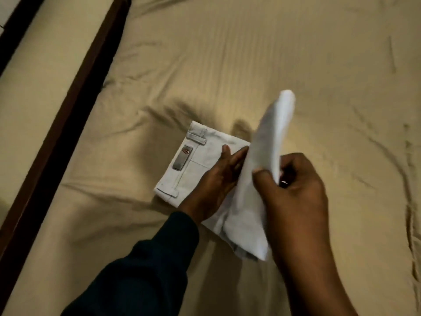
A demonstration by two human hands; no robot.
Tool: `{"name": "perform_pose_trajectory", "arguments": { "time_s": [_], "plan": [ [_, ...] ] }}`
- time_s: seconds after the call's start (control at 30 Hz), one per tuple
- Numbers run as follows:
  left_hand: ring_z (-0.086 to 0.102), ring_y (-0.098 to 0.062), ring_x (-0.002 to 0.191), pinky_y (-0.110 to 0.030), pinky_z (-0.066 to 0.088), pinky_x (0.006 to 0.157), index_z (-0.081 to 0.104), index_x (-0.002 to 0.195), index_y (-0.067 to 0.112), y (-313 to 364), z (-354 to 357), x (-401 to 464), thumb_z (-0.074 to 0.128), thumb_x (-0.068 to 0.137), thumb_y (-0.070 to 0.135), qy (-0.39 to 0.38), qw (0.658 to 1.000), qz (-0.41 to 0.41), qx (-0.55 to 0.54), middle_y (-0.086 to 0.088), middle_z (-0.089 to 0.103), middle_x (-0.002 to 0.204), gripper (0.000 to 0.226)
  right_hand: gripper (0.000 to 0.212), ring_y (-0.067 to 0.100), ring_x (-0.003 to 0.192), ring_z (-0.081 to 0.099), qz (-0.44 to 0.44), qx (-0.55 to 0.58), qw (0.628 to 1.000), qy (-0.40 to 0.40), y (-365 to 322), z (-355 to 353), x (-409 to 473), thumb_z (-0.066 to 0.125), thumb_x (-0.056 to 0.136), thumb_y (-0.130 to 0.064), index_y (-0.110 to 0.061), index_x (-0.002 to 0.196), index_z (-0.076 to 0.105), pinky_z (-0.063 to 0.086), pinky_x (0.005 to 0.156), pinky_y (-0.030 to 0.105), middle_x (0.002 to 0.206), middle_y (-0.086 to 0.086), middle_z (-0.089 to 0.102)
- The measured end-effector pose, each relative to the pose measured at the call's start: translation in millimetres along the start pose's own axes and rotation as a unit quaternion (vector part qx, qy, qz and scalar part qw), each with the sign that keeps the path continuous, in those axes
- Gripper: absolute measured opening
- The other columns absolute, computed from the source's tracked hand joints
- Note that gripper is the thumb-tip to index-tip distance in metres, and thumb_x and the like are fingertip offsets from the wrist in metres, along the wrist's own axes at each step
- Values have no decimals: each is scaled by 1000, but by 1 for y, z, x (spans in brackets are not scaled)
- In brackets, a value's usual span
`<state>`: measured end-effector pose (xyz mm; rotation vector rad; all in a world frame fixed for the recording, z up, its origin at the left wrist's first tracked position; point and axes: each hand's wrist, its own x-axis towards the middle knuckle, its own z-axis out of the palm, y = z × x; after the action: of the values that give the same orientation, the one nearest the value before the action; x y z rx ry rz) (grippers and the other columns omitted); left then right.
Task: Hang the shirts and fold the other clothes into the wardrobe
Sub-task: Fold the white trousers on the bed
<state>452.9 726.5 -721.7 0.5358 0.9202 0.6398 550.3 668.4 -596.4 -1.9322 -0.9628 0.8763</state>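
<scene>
Right hand [293, 188] pinches trousers [196, 165], fingertips hidden

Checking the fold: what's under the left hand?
The left hand presses flat on the folded pale trousers, on the tan bedsheet. Anything beneath the trousers is covered.

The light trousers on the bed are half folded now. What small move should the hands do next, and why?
Probably the right hand should lay its raised flap over the flat waistband part. The pale grey folded trousers lie on the tan bed sheet; the left hand presses straight fingers along the fold line, and the flap stands up, pinched, so the fold is unfinished.
</scene>
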Motion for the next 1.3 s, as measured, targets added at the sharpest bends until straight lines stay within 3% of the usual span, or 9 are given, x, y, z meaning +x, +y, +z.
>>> {"name": "perform_pose_trajectory", "arguments": {
  "time_s": [0.1,0.23,0.4,0.57,0.63,0.7,0.77,1.07,1.3],
  "plan": [
    [72,-13,92,-23,56,80,61,124,11,23,-21,-4,19,106,51,-10,1000,-2,10,-3,77,95,61,13,-1,67,57,10,-7,1000,-7,-14,44,3,67,82,-19,-18,83,54,40,50,12,71,-6,60],
    [70,-19,103,-31,56,93,56,136,10,49,-64,-9,14,103,60,-10,1000,-6,-20,-9,74,112,74,16,0,62,52,12,-41,998,-46,-19,91,0,66,89,-22,-18,91,51,38,57,6,74,-8,55],
    [73,-28,99,-36,61,80,74,114,15,77,-114,-30,34,96,62,-25,999,-36,28,-13,75,108,64,24,-2,86,62,20,-47,983,-179,2,124,-9,59,95,-46,-31,114,57,46,72,8,95,-15,63],
    [70,-20,104,-26,56,77,63,125,23,65,-134,-19,69,92,40,116,951,39,284,6,74,109,38,41,14,121,56,-140,-176,974,39,55,120,6,47,98,-37,-18,131,61,39,106,28,131,-1,63],
    [62,-23,114,-31,50,86,53,134,20,52,-125,-11,67,92,43,213,864,77,449,3,65,123,51,52,24,142,39,-179,-267,945,52,77,119,19,44,98,-40,-18,145,50,25,115,34,152,4,46],
    [32,-35,146,-43,25,119,32,152,11,37,-109,-7,52,96,42,303,673,136,661,-14,38,155,67,57,24,153,14,-190,-343,920,19,95,122,30,39,101,-43,-24,155,33,12,121,40,164,3,23],
    [-4,-31,154,-46,-3,125,12,160,12,19,-96,-4,34,103,41,264,582,218,738,-12,3,167,67,58,20,155,-1,-195,-388,901,-24,111,127,37,31,103,-45,-29,158,21,1,123,43,167,0,8],
    [-9,-22,155,-48,5,126,3,161,17,-18,-112,16,28,107,35,195,597,217,747,-6,-6,168,62,57,17,154,-10,-173,-444,878,-45,140,146,46,26,107,-39,-29,160,6,1,124,50,168,1,-5],
    [-6,-21,155,-49,4,125,10,161,21,-23,-108,18,28,106,44,127,575,249,769,-4,-2,168,62,66,28,154,7,-40,-399,913,70,188,126,-44,29,104,-44,-19,160,6,26,118,54,167,12,0]
  ]
}}
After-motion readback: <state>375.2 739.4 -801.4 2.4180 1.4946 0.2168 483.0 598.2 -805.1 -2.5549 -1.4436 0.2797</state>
